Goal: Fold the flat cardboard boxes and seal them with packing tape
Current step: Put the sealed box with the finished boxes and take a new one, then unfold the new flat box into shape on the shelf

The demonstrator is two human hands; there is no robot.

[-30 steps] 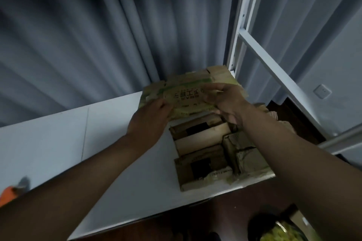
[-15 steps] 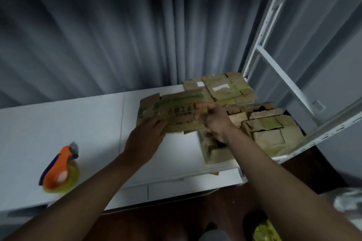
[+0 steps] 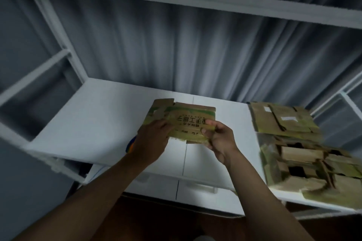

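Head view. I see both hands raised over the white shelf top [image 3: 101, 115], holding one flat cardboard box [image 3: 188, 121] between them, above the surface and tilted toward the camera. The left hand [image 3: 151, 141] grips the box's left edge, fingers curled round it. The right hand [image 3: 219, 137] pinches its lower right corner, thumb on the printed face. Dark printed characters and a green band mark that face. A stack of flat boxes [image 3: 284, 119] lies to the right on the same shelf, well apart from the held one. An orange and blue object [image 3: 130, 144] shows just behind the left wrist; I cannot tell what it is. Grey curtains [image 3: 176, 55] hang behind.
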